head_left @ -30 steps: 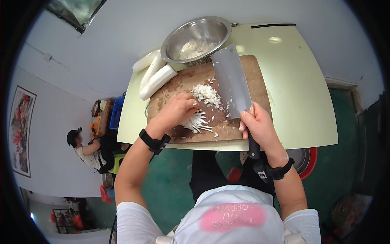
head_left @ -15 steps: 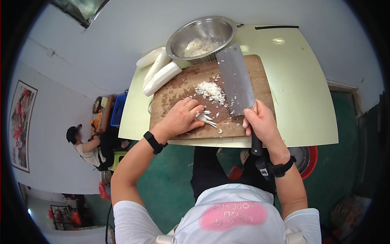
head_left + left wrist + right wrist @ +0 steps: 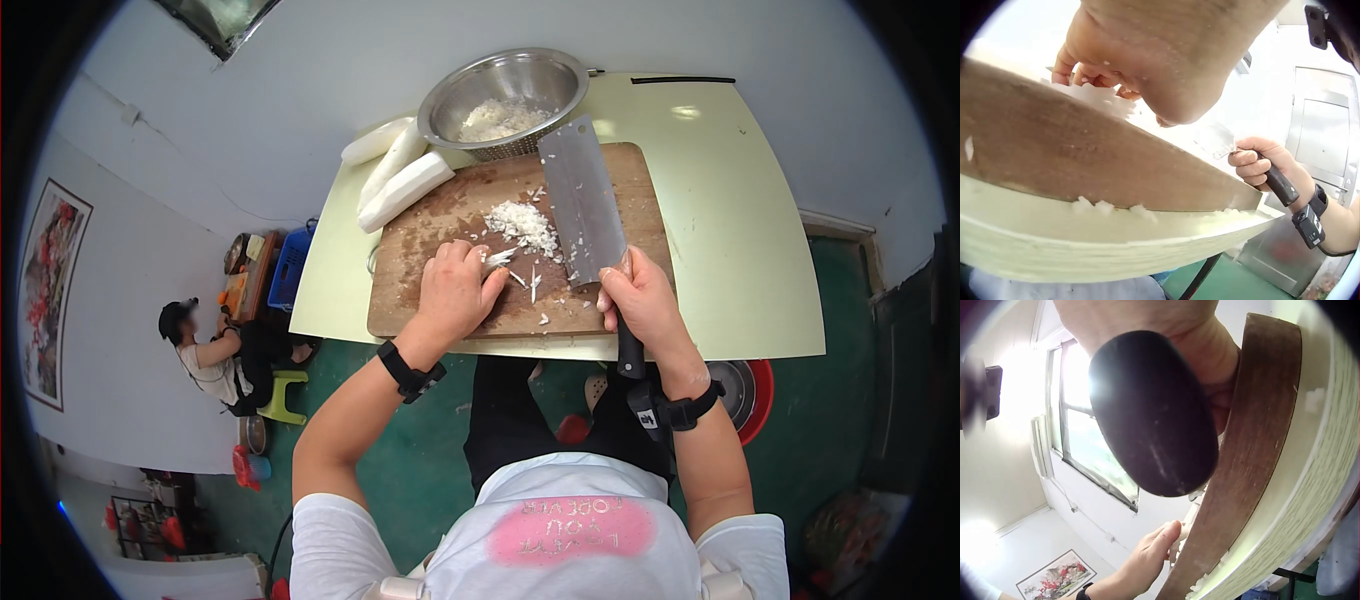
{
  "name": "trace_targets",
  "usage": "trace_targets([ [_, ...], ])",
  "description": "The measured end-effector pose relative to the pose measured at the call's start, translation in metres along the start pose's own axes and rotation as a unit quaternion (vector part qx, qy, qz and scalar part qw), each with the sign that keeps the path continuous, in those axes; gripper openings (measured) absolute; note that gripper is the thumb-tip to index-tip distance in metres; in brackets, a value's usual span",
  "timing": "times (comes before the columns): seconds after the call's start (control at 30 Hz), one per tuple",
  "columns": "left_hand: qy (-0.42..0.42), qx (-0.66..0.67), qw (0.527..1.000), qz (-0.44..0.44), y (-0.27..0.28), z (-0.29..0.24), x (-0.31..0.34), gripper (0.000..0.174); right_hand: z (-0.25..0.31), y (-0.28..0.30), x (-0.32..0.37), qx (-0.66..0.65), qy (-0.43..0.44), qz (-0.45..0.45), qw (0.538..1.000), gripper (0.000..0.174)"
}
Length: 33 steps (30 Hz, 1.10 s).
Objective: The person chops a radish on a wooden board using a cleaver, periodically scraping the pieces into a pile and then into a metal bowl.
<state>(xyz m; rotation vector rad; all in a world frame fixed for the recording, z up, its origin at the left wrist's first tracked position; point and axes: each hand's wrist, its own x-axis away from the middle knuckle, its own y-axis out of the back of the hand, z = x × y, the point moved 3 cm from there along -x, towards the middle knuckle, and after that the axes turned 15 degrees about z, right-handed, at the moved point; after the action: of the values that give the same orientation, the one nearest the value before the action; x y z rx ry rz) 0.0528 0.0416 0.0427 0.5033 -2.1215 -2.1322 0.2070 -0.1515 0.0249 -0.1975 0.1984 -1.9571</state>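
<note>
My right hand grips the black handle of a cleaver, and its broad blade lies over the right part of the wooden cutting board. In the left wrist view the fingers of that right hand wrap round the handle. My left hand is on the board near its front edge, fingers bent over a bunch of white radish strips whose ends stick out between thumb and fingers. A small heap of finely chopped radish sits just beyond it, with loose bits scattered around.
Peeled white radishes lie at the board's back left corner. Behind the board stands a steel colander holding chopped radish. All this is on a pale yellow table. Another person sits at far left beside a blue crate.
My left hand has drawn the spread radish strips together into a bunch under its fingers, turning slightly. A few strips are left loose beside it. The right hand and cleaver have hardly moved.
</note>
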Motion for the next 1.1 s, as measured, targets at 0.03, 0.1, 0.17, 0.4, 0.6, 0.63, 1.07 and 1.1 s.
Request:
trace_targets([
  [0.03,0.015,0.0,1.0,0.002,0.001,-0.002,0.001,0.047,-0.001,0.0,0.0,-0.002,-0.002,0.001,1.0,0.011],
  [0.1,0.033,-0.003,0.999,0.016,0.003,-0.01,0.0,0.054,0.001,0.0,0.0,-0.002,-0.002,0.001,1.0,0.011],
  [0.17,0.053,-0.003,0.998,0.03,0.006,-0.019,-0.001,0.06,0.001,-0.001,0.0,0.0,-0.005,0.002,1.0,0.011],
  [0.4,0.112,-0.006,0.99,0.082,0.008,-0.024,-0.008,0.07,0.0,0.0,-0.002,0.023,-0.008,-0.005,1.0,0.011],
  [0.6,0.134,0.035,0.985,0.101,0.011,-0.021,-0.011,0.061,0.0,0.001,-0.003,0.036,-0.017,-0.014,0.999,0.01],
  [0.63,0.131,0.014,0.985,0.112,0.013,-0.026,-0.011,0.059,0.0,0.0,-0.003,0.043,-0.024,-0.018,0.999,0.01],
  [1.07,0.074,0.056,0.995,0.023,-0.004,0.002,-0.003,0.046,0.012,-0.013,0.004,0.16,-0.033,0.008,0.987,0.01],
  [1.1,0.068,0.056,0.996,0.029,-0.01,0.006,-0.003,0.04,0.017,-0.017,0.006,0.202,-0.054,0.012,0.978,0.011],
])
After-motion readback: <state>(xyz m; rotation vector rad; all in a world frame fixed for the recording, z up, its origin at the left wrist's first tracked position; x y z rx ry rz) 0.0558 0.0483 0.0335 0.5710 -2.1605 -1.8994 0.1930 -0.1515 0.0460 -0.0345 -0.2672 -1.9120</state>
